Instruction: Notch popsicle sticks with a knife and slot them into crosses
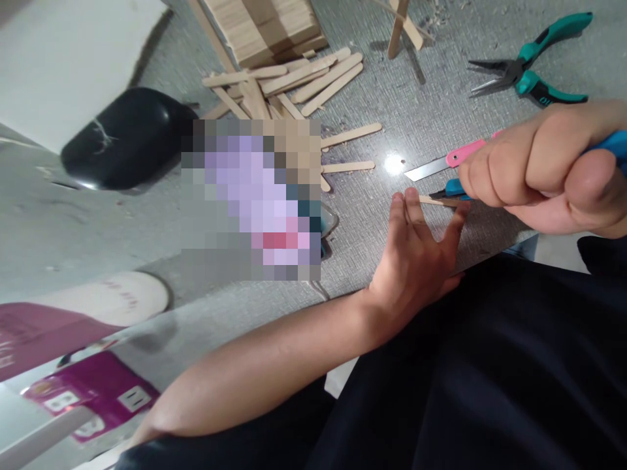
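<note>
My left hand (416, 254) spreads over a wooden craft stick (431, 200), pinning it to the table between its fingertips and thumb. My right hand (543, 170) is closed round a blue cutter knife (456, 189), whose dark tip meets the stick between the left fingers. Much of the knife's handle is hidden by the fist. Just beyond it lies a pink utility knife (465, 154) with its silver blade out; its back end disappears behind my right hand.
Green-handled pliers (514, 70) lie open at the far right. Loose craft sticks (294, 81) are piled by wooden bundles (274, 29). A black computer mouse (130, 137) sits at left, near a blurred-out patch. A purple power strip (100, 391) shows below the table edge.
</note>
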Motion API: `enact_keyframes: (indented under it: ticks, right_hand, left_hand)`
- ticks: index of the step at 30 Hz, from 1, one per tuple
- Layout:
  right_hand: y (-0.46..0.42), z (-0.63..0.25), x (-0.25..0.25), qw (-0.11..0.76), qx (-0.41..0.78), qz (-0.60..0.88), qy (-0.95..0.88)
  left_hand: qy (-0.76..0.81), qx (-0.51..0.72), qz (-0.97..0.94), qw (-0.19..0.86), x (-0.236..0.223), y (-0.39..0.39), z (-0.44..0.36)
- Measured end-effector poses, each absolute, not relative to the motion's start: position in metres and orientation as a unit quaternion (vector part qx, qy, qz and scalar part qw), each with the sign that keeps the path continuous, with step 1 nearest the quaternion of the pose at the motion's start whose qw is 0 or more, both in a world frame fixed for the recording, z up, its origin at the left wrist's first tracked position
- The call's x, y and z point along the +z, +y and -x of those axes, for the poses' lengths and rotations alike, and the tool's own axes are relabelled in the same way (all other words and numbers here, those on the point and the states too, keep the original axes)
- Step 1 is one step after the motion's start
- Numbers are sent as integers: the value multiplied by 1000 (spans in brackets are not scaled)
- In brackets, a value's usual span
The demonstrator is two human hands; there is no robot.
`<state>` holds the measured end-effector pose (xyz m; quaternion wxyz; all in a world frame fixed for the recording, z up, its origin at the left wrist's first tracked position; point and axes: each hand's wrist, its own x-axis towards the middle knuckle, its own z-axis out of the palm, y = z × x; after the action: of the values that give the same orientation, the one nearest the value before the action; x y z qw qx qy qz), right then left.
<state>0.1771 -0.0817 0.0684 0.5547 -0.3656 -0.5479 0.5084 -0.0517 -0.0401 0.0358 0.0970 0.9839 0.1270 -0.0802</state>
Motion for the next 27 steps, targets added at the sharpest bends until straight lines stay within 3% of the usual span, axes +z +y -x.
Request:
enact_keyframes:
  ticks: [14, 17, 20, 25, 27]
  right_hand:
    - [-82, -167, 55, 583, 484, 321, -569]
    - [-81, -163, 48, 668, 436, 285, -531]
    - [-82, -159, 48, 619, 486, 286, -547]
    - [-83, -163, 51, 663, 453, 298, -516]
    - [-78, -172, 48, 626, 473, 276, -555]
  left_hand:
    - [133, -64, -984, 97, 32, -41, 53]
    - [131, -61, -985, 96, 32, -42, 53]
    - [126, -72, -984, 102, 34, -41, 53]
    - [132, -81, -981, 116, 36, -40, 53]
    - [134, -82, -980, 124, 36, -40, 53]
